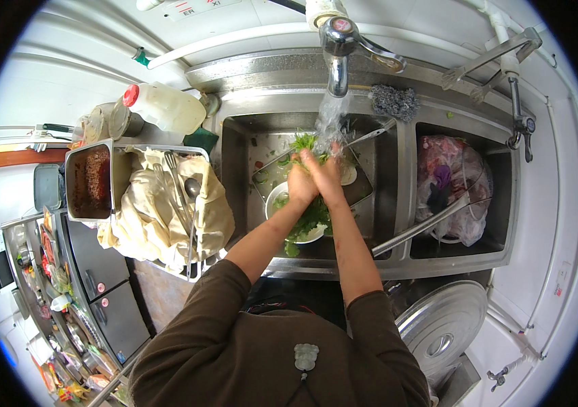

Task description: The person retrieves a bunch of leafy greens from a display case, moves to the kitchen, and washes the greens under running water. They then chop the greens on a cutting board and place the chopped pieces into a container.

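My left hand [301, 182] and my right hand [325, 172] press together around a bunch of leafy green herbs [310, 222]. Stems poke out above my fingers, and the leaves hang below my wrists. Water [330, 116] pours from a chrome faucet [338, 76] onto my fingertips. Under the herbs a white bowl [271, 199] shows only in part. It sits in the stainless steel sink basin [240, 203], where a rectangular tray [363, 189] lies beneath my hands. A long-handled utensil [370, 134] leans across the basin's back right, its lower end partly hidden by the water.
At right, a second basin [500, 244] holds bagged raw meat [446, 188]; a long metal handle [401, 239] crosses the divider. Steel wool [395, 103] rests on the back ledge. At left are a cloth [136, 213] with utensils, a steel container [73, 203] and a red-capped jug [172, 109].
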The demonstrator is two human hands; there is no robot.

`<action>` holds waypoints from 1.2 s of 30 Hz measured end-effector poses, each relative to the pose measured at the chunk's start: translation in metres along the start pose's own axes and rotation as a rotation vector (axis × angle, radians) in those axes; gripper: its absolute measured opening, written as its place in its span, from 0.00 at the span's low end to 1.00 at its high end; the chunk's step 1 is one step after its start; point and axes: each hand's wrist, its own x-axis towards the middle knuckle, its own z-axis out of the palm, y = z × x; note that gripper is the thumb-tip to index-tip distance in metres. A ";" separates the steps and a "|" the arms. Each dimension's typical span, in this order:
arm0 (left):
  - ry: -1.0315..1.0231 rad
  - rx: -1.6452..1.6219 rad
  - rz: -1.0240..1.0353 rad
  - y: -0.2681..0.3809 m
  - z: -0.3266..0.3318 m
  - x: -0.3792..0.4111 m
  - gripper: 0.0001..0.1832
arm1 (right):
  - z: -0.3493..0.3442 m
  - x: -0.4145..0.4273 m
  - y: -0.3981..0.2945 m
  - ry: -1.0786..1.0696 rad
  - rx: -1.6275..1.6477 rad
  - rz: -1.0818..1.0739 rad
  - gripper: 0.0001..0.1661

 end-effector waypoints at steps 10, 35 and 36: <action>0.193 0.100 -0.122 0.045 -0.017 -0.022 0.42 | -0.018 0.018 0.044 -0.174 0.705 0.325 0.50; -0.519 -0.958 -0.618 0.019 -0.058 -0.018 0.40 | -0.015 0.047 0.039 -0.365 0.690 0.320 0.31; -0.551 -1.006 -0.637 0.023 -0.062 -0.019 0.38 | -0.011 0.045 0.021 -0.380 0.726 0.258 0.33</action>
